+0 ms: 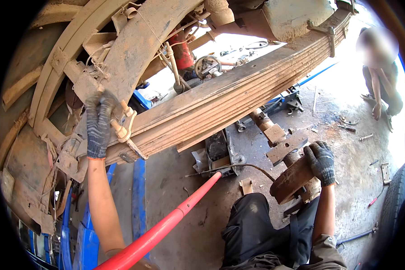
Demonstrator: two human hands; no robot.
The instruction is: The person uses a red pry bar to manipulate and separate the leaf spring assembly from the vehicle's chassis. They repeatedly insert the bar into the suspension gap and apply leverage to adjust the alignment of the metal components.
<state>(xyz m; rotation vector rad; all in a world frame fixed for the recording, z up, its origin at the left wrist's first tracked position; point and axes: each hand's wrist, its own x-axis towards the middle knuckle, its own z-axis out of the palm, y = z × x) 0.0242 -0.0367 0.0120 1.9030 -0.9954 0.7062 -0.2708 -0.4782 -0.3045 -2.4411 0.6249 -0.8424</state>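
My left hand [99, 123], in a dark striped glove, reaches up at the left end of the leaf spring [220, 103]. Its fingers are stretched upward against the rusty bracket area, beside a U-bolt clamp with nuts [121, 129]. The fingertips are partly lost against the metal. My right hand [320, 161], gloved likewise, is closed over the rim of a rusty brake drum [292, 181] on the axle [274, 135]. The drum stands low beside my right knee. A red bar [175, 216] slants up from the lower edge between my arms to a jack-like metal unit [221, 159].
The dirty vehicle frame [132, 49] hangs overhead at the left. A person [380, 81] crouches at the far right. Tools and metal parts, including a red-handled tool [372, 201], lie on the concrete floor. A tire [395, 202] stands at the right edge; blue beams [139, 193] lie at left.
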